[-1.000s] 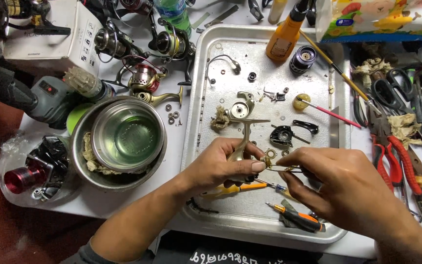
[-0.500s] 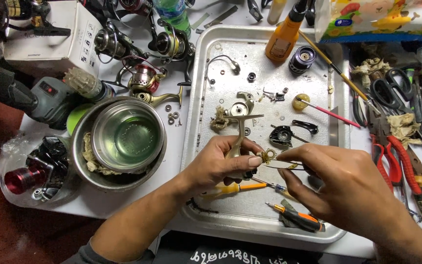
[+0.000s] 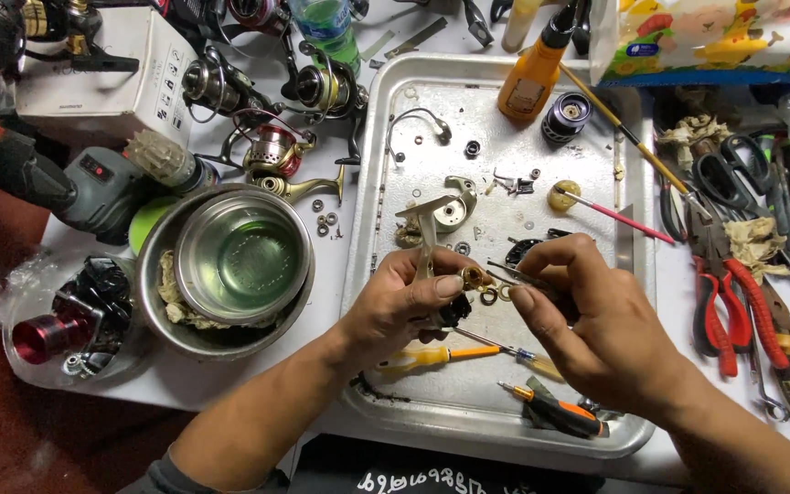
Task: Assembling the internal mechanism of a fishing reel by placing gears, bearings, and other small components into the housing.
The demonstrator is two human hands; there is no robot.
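Two hands, left hand (image 3: pixel 409 302) and right hand (image 3: pixel 596 320), share one reel body (image 3: pixel 433 229) (two screwdrivers (image 3: pixel 441 354) lie below).

The fishing reel body (image 3: pixel 432 240) is a dull grey-tan metal part with a long narrow stem, held upright over the metal tray (image 3: pixel 386 229) in the left hand (image 3: pixel 404 306), its stem rising above the fingers. A small brass gear (image 3: pixel 474 277) sits at the thumb tip. Thin metal tweezers (image 3: pixel 516 274) lie nearly level in the right hand (image 3: pixel 596 334), tips pointing left and meeting the brass gear.
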